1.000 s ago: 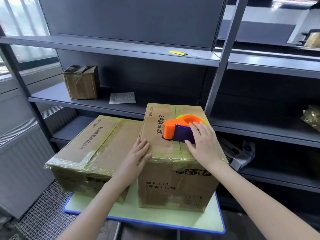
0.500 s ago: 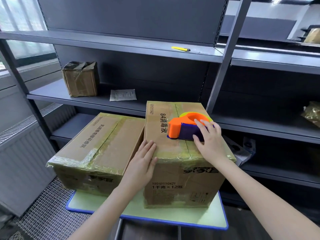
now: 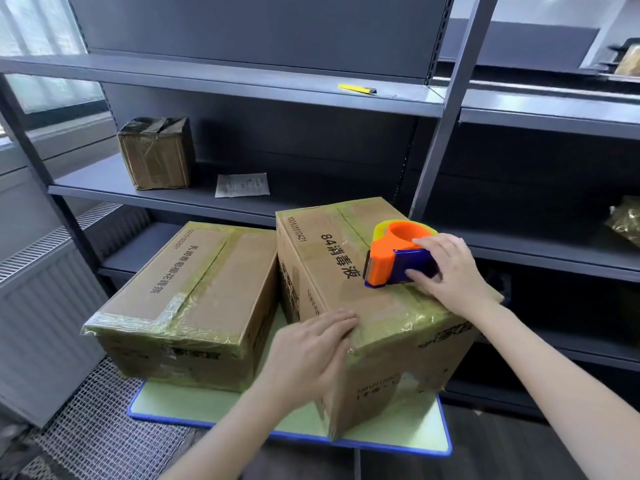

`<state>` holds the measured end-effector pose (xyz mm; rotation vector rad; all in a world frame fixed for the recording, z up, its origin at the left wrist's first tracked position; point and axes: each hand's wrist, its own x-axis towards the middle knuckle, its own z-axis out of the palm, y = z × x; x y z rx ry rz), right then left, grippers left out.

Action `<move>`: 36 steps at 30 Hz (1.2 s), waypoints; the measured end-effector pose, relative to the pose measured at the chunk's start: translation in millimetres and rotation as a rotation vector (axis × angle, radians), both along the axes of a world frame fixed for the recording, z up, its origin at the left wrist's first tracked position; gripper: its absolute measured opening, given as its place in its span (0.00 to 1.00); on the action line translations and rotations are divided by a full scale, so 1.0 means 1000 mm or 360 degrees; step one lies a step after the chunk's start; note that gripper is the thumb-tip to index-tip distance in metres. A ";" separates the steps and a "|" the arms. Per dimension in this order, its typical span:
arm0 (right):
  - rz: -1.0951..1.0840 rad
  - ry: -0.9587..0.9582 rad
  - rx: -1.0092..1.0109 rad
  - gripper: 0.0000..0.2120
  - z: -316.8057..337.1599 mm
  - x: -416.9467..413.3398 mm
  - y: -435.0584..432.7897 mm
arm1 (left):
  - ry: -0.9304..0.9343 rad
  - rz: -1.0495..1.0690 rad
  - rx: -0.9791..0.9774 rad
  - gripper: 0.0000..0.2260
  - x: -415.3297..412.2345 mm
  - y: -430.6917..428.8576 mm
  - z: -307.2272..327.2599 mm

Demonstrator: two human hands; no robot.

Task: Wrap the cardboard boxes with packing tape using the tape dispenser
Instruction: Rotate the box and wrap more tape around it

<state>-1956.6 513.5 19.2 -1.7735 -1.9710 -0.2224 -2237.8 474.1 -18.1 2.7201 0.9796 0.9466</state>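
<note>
Two taped cardboard boxes stand on a small green table with a blue rim [image 3: 398, 439]. The right box [image 3: 391, 348] is turned so a corner faces me. On its top sits an orange and purple tape dispenser [image 3: 389, 258], and my right hand [image 3: 450, 271] grips its purple handle. With its fingers straight, my left hand [image 3: 311, 351] lies flat against the box's near left corner. The left box [image 3: 187, 299] lies lower and is untouched.
Grey metal shelving stands right behind the table. A small taped box [image 3: 157, 152] and a paper slip [image 3: 242, 184] lie on the middle shelf, a yellow knife [image 3: 356, 88] on the upper one. A radiator [image 3: 41, 306] and floor grating are at the left.
The right box has turned clockwise, its near corner swinging toward me. My left hand slid along with that corner, and my right hand closed round the dispenser as it went with the box top.
</note>
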 end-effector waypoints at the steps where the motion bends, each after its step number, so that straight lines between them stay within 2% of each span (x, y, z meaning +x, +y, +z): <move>1: -0.0041 -0.0071 -0.0002 0.32 -0.001 -0.005 0.002 | 0.0068 -0.0062 -0.0003 0.17 -0.006 0.011 0.002; 4: -0.0159 -0.0153 0.0019 0.33 0.001 -0.018 0.008 | 0.0298 -0.0118 -0.0124 0.26 -0.022 0.045 0.008; 7: -0.0293 -0.0042 0.0038 0.30 0.003 -0.035 0.010 | 0.0463 -0.0030 -0.0182 0.39 -0.029 0.074 0.015; 11: -0.0462 0.0206 0.0168 0.25 -0.004 -0.078 0.009 | 0.0627 0.0112 -0.0392 0.47 -0.027 0.089 0.032; 14: -0.0494 0.0137 0.0262 0.32 -0.009 -0.097 0.004 | 0.0599 0.0085 -0.0407 0.51 -0.028 0.097 0.030; 17: -0.0541 -0.0141 0.0090 0.42 -0.014 -0.110 -0.010 | 0.0464 0.0042 -0.0381 0.55 -0.029 0.102 0.017; 19: -0.0549 -0.0221 -0.0122 0.47 -0.012 -0.124 -0.022 | 0.0391 0.0063 -0.0261 0.53 -0.028 0.103 0.009; 22: -0.0480 -0.0098 -0.0495 0.52 -0.009 -0.144 -0.035 | 0.0320 0.0101 -0.0070 0.45 -0.023 0.099 -0.002; 25: -0.0379 -0.0185 -0.0782 0.46 -0.011 -0.148 -0.044 | 0.0262 0.0204 0.0030 0.42 -0.012 0.088 -0.011; 29: -0.0232 -0.0375 -0.0868 0.36 -0.010 -0.130 -0.050 | 0.0293 0.0320 0.0071 0.41 0.000 0.069 -0.016; 36: 0.0106 -0.0467 -0.0906 0.33 -0.005 -0.082 -0.065 | 0.0345 0.0400 0.0137 0.34 0.019 0.035 -0.016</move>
